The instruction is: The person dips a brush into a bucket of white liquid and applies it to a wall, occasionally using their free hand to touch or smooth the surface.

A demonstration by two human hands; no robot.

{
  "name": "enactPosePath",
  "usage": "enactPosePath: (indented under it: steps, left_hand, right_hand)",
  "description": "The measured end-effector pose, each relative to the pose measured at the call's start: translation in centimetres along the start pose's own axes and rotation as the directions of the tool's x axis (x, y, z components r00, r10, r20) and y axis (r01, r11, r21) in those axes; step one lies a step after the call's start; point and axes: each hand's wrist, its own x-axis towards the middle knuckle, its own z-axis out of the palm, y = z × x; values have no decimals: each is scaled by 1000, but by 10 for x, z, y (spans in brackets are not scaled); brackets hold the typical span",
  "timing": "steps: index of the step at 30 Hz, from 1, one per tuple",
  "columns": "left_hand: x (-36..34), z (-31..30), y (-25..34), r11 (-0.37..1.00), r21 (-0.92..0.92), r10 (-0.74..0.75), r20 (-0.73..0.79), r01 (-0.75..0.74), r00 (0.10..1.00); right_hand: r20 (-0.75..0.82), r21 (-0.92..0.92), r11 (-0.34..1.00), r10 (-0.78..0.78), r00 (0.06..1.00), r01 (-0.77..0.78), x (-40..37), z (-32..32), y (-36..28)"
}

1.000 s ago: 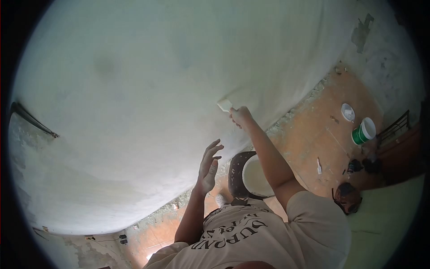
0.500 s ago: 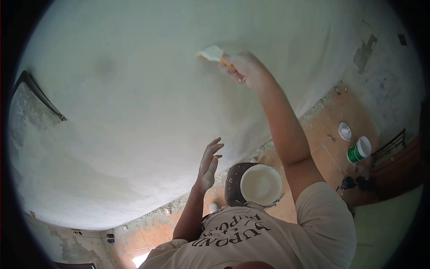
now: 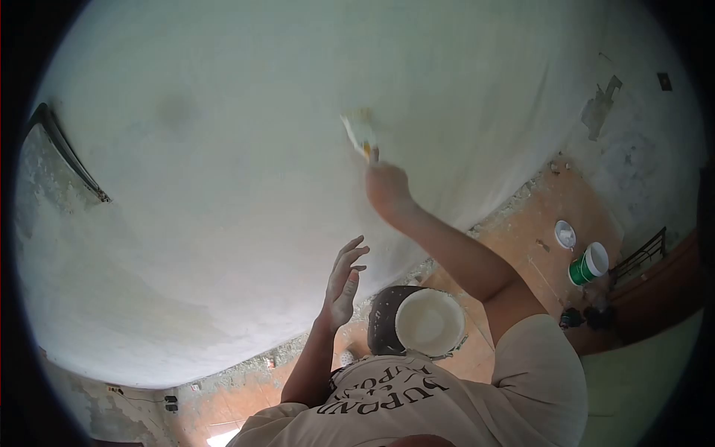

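Observation:
My right hand (image 3: pixel 387 192) is closed around the handle of a wide paintbrush (image 3: pixel 359 135), its pale head up against the whitish wall (image 3: pixel 223 186). A bit of yellow shows where the handle meets the head; the rest of the handle is hidden by the fingers. Lower down, my left hand (image 3: pixel 345 287) is raised beside the wall with fingers apart and nothing in it. Between my body and the wall stands a bucket (image 3: pixel 430 322) of whitish liquid, with a dark, paint-spattered container (image 3: pixel 385 320) next to it.
On the orange floor (image 3: pixel 514 246) to the right are a green and white bucket (image 3: pixel 588 264) and a white lid (image 3: pixel 564 235). Debris lines the wall's foot. A dark curved frame (image 3: pixel 71 153) sits on the wall at left.
My right hand has come down and slightly left with the paintbrush, whose head now points more upward. My left hand has barely shifted, staying open.

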Motion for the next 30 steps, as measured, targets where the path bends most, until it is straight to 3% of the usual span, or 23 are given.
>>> enactPosePath:
  steps: [3, 5, 8, 10, 16, 22, 24, 28, 30]
  left_hand:
    - [-1, -7, 1, 1000, 6, -5, -6, 6, 1000]
    - [-1, -12, 1, 1000, 3, -16, -13, 16, 1000]
    - [2, -18, 4, 1000, 19, -9, -13, 9, 1000]
    - [5, -21, 5, 1000, 18, 3, -20, -3, 1000]
    - [18, -28, 16, 997, -2, 77, -5, -77, 997]
    - [30, -41, 23, 983, 6, 181, 35, -181, 983]
    - [35, -43, 22, 980, -10, 199, 50, -199, 979]
    - [48, -44, 19, 973, -53, 228, 66, -224, 972]
    - [54, -42, 18, 970, -72, 239, 81, -233, 968]
  right_hand:
    - [91, 9, 997, -82, 992, 81, -31, 37, 5]
    - [267, 35, 999, -13, 963, 4, -42, 47, 14]
    - [337, 14, 999, -39, 941, 37, -35, 35, 42]
    - [372, -30, 999, 40, 927, -31, -11, 7, 54]
    - [7, 19, 1000, 12, 1000, -12, 78, -94, 71]
    - [-133, -26, 999, -27, 991, 24, 139, -188, 62]
    - [-191, 26, 991, 136, 972, -134, 135, -219, 37]
    - [-328, 134, 959, 281, 902, -250, 118, -230, 25]
    - [-464, 128, 988, 142, 874, -92, 110, -209, 33]
